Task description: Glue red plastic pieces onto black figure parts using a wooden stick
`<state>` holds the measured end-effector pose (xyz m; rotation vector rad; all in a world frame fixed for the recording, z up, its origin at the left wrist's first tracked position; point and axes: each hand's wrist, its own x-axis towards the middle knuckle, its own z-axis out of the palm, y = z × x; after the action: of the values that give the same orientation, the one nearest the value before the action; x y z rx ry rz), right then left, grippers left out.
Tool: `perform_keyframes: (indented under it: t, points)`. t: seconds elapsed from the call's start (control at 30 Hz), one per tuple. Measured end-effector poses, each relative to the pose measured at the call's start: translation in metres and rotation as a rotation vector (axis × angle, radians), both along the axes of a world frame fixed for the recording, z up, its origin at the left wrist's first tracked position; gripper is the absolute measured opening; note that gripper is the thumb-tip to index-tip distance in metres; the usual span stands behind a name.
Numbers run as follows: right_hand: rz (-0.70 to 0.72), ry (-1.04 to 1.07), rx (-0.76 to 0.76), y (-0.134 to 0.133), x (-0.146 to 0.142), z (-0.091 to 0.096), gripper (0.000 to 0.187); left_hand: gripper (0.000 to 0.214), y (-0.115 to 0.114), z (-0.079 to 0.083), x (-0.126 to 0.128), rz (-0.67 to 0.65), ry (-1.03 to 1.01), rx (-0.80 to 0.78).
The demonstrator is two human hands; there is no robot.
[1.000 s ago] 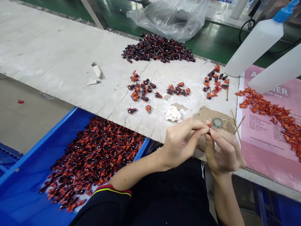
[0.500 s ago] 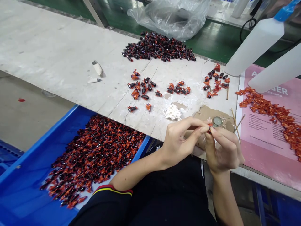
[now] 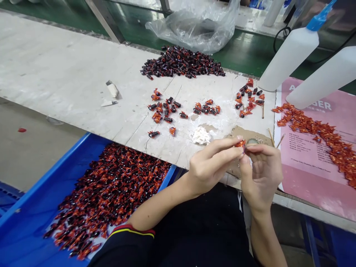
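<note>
My left hand (image 3: 208,163) pinches a small orange-red plastic part (image 3: 240,144) between thumb and fingertips. On its right side, my right hand (image 3: 261,170) has thumb and forefinger closed at the part's dark lower end, its other fingers curled. The fingertips cover much of the piece. Just behind them, a round greenish cap (image 3: 252,141) lies on a piece of brown cardboard (image 3: 241,131), partly hidden by my hands. A crumpled white wad (image 3: 201,135) rests left of the cardboard.
Black-and-orange parts form a pile (image 3: 180,63) at the back; small groups lie nearer. Orange pieces (image 3: 319,129) cover part of a pink sheet (image 3: 303,174). Two white bottles (image 3: 289,59) lean at right. A blue bin (image 3: 36,200) full of parts stands lower left. Thin sticks (image 3: 271,138) lie beside the cardboard.
The orange part is turned and shows more above my fingertips. My right hand has rotated, its palm opening toward me. The whole view has shifted slightly.
</note>
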<state>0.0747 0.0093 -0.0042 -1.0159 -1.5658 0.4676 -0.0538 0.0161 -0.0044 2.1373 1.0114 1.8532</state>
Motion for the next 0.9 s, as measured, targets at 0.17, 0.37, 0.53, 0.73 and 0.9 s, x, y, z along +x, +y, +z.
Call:
perform_keyframes:
  t: [0.17,0.37,0.53,0.73,0.9]
  points:
    - [0.086,-0.189,-0.134,-0.007,0.001,0.013,0.013,0.034,0.000,-0.012,0.000,0.086,0.066,0.105]
    - [0.348,0.124,-0.356,-0.016,0.005,0.015,0.027,0.045,-0.005,-0.016,-0.012,-0.032,0.100,0.145]
    - [0.624,0.309,-0.621,-0.023,0.010,0.005,0.023,0.050,-0.020,-0.003,-0.026,-0.233,0.126,0.039]
    - [0.583,0.401,-0.687,-0.038,0.001,0.002,0.025,0.037,-0.035,0.001,-0.030,-0.182,0.181,0.015]
    - [0.530,0.355,-0.652,-0.042,-0.004,0.003,0.030,0.027,-0.039,-0.002,-0.029,-0.159,0.160,0.039]
